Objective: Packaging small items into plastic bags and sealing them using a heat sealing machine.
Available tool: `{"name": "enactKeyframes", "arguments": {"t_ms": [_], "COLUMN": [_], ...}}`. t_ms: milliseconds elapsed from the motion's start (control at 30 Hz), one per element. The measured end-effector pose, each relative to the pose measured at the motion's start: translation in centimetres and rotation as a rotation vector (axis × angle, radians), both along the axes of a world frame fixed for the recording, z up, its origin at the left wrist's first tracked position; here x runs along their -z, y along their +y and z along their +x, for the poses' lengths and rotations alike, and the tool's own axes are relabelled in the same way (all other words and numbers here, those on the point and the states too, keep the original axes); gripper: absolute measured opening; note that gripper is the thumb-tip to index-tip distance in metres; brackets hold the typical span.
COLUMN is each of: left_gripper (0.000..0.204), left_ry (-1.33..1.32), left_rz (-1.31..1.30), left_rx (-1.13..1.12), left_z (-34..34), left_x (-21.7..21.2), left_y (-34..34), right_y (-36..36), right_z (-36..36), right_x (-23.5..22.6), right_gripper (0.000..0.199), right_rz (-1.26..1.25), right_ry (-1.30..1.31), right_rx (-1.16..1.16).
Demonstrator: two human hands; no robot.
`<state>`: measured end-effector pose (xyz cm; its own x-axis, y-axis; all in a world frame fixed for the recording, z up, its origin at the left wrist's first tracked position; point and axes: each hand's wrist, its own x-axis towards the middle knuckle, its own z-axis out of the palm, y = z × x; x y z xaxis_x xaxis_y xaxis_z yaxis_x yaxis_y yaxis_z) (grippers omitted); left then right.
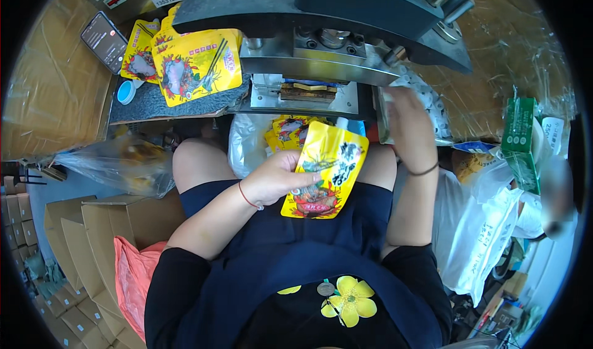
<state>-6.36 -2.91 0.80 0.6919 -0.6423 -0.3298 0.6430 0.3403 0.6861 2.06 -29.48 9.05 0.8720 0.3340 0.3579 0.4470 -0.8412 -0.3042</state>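
My left hand [277,177] grips a yellow printed spout pouch [336,163] by its left edge, thumb across the front. The pouch is held tilted above my lap, its pale spout [342,123] at the top. My right hand [409,119] is raised at the near edge of a tray of small white pieces [426,92], right of the press. Motion smears its fingers, so what they hold, if anything, is hidden. Beyond the held pouch, more yellow pouches [289,131] lie in a white plastic bag [245,144] between my knees.
A metal press [333,43] with a lower fixture [309,92] stands ahead. Left of it, stacked yellow pouches [201,65], a phone [104,42] and a blue-white cap [126,92] rest on a dark mat. Cardboard boxes [133,225] stand at left; a green box [520,142] sits at right.
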Motion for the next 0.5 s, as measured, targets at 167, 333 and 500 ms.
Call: {"name": "enactKeyframes", "arguments": {"t_ms": [167,333,500], "left_gripper": [0.030,0.036,0.060], "left_ry": [-0.050,0.018,-0.659], "left_rz": [-0.015,-0.038,0.818], "left_rx": [-0.252,-0.264,-0.909], "left_z": [3.4,5.4,7.4], "left_x": [-1.4,-1.1,-0.7], "left_y": [1.3,2.1,7.6], "right_y": [-4.0,-3.3,-3.9], "right_z": [2.6,3.0,2.5], "right_x": [3.2,4.5,5.7], "right_gripper": [0.030,0.028,0.023], "right_rz": [-0.231,-0.135,-0.077], "right_ry": [0.014,0.118,-0.085], "right_rx": [0.121,0.130,0.193]}}
